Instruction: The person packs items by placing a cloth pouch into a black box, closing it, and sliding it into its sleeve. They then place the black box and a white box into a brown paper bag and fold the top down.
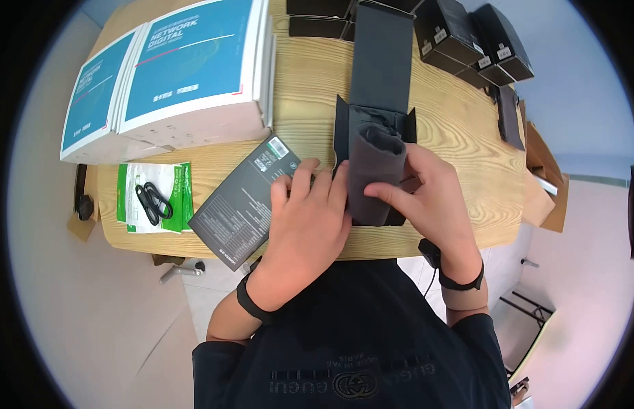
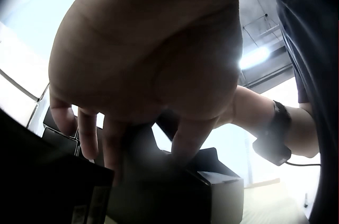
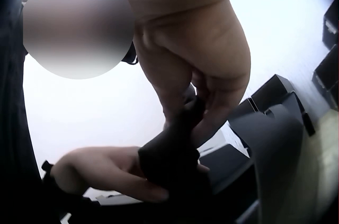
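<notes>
Just right of the frame's centre, the right hand pinches a dark grey wrapped bundle, over or partly inside an open black box. The left hand's fingers lie extended against the box's left side. Bracing the box there and guiding the bundle straight, clear of the flaps, should avoid snags.

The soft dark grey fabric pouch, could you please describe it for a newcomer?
On the pale wooden table stands an open black cardboard box. Over it, in the person's right grip, is the soft dark grey fabric pouch; its rounded sides and crinkled rim set it apart from the flat-sided box.
</notes>
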### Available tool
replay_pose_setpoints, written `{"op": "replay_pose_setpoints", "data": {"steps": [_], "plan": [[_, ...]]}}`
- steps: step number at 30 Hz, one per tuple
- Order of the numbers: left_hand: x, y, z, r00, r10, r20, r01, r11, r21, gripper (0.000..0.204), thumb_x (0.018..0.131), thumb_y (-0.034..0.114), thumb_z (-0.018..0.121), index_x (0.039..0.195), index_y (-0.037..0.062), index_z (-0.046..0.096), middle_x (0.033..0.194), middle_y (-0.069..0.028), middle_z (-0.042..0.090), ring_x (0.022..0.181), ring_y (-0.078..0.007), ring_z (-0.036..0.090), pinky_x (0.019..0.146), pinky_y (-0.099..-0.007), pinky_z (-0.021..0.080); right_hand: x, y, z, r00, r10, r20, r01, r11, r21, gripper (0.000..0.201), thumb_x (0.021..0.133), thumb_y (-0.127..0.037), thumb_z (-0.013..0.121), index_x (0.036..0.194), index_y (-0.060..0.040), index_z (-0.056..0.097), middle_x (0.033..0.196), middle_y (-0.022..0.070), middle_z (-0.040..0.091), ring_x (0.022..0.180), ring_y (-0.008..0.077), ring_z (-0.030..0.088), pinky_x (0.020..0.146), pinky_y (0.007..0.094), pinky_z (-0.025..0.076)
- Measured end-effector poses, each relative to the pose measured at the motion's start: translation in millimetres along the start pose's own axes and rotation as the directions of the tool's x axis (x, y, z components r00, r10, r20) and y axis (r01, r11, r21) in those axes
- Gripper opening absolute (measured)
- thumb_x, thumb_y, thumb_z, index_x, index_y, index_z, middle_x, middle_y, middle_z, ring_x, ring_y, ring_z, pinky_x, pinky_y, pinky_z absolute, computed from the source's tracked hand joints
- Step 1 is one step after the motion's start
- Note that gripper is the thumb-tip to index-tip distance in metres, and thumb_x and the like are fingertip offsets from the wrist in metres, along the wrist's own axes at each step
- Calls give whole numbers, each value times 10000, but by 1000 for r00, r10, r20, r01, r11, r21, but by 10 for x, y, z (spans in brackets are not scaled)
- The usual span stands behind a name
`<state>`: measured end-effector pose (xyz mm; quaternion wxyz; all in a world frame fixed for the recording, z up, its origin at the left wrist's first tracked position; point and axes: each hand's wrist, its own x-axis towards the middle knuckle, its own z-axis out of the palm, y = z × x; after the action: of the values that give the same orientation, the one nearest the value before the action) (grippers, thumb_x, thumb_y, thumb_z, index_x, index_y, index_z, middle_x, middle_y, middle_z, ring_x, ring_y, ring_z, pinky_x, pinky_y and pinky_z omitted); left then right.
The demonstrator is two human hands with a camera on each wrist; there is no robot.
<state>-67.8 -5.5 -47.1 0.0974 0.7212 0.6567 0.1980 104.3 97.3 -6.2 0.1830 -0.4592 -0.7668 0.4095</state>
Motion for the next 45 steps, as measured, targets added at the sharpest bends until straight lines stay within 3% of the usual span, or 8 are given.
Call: {"op": "replay_pose_setpoints", "data": {"steps": [9,15,22,29,35,38,40,45], "plan": [[-63,-44,9,1000,-13,23,14,998,-59,644,875,232,746,1444,9,542,1250,-145,631,1344,-332,459,1064,-496,335,27,255,-141,993,60,-101,-94,920,-382,393,831,-125,807,1167,19,661,903,206,669,830,403,654,741,447,527],[-54,-34,15,1000,12,28,-9,995,-99,632,880,252,750,1432,16,554,1230,-133,654,1415,-296,440,1086,-517,317,4,-37,14,990,143,-19,-144,973,-178,540,866,-125,772,1338,5,543,995,250,700,911,453,678,768,475,543],[-36,-53,14,999,13,53,-7,995,-103,618,869,249,768,1412,27,574,1243,-134,671,1486,-290,396,1119,-557,284,-7,212,176,998,39,55,-24,969,-247,456,943,-104,678,1330,37,483,936,300,699,895,488,682,763,538,544],[-19,-83,10,999,-1,53,8,992,-128,640,841,247,794,1415,53,590,1215,-137,685,1479,-298,414,1125,-553,260,-36,93,192,984,174,-42,-177,906,-385,535,938,-121,694,1369,33,418,834,284,697,805,478,689,670,527,553],[2,-90,-19,997,-9,76,19,991,-132,653,835,244,798,1423,57,584,1217,-146,686,1476,-306,419,1130,-559,254,-46,244,248,984,-101,-148,16,874,-486,564,904,-120,741,1377,-33,447,1008,195,693,749,430,694,609,483,547],[8,-92,-22,997,-11,81,21,991,-134,658,831,241,800,1426,63,582,1220,-147,685,1477,-309,418,1133,-558,252,-56,177,229,995,-33,-92,-22,840,-543,451,866,-112,781,1271,-73,588,1028,114,650,805,362,677,686,428,547],[12,-98,-24,996,-15,91,28,991,-134,660,828,238,801,1426,65,583,1227,-146,685,1476,-311,418,1133,-559,252,-60,130,230,972,-206,-113,75,725,-684,296,853,-91,772,1136,-78,687,1051,76,622,913,303,647,750,401,544],[32,-90,-38,995,-12,104,25,992,-124,666,821,229,805,1427,65,583,1249,-145,684,1471,-313,423,1132,-561,254,-62,262,215,995,-97,20,86,741,-666,332,814,-71,776,1141,-68,724,1123,69,611,957,284,601,816,401,533]]}}
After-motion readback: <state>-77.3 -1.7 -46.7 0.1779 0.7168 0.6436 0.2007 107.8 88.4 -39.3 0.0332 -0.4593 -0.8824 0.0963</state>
